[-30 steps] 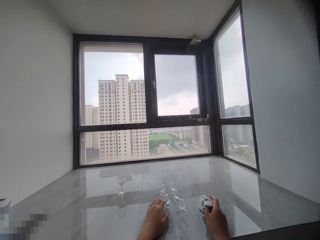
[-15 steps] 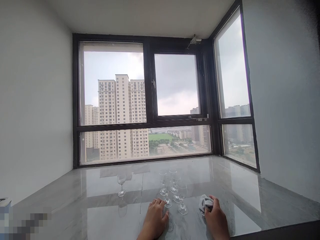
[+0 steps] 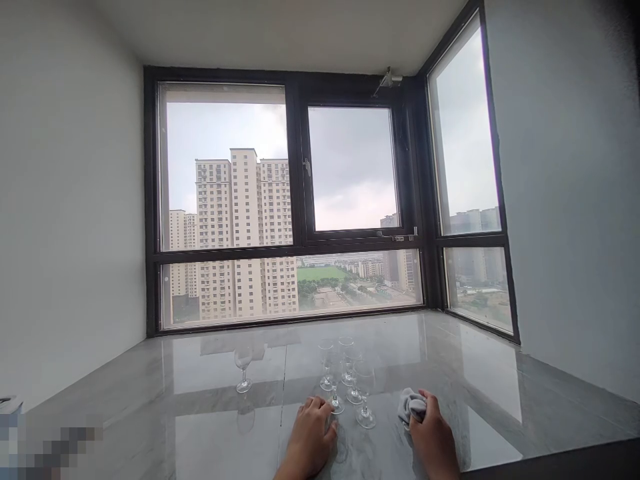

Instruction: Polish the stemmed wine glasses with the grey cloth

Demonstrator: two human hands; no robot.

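My left hand [image 3: 310,437] lies flat on the glossy grey marble surface [image 3: 150,407], fingers spread, its fingertips close to the foot of a clear wine glass [image 3: 334,387]. My right hand [image 3: 434,440] rests on the surface with its fingers closed on a crumpled grey cloth [image 3: 411,405]. Between the hands stands another wine glass [image 3: 365,395], part of a cluster of several clear glasses [image 3: 345,363]. A single wine glass [image 3: 243,368] stands apart to the left.
A large dark-framed corner window [image 3: 300,200] rises behind the surface, showing tower blocks. White walls close in left and right. A small white object [image 3: 9,404] sits at the far left edge. The dark front edge of the surface [image 3: 575,457] runs at lower right.
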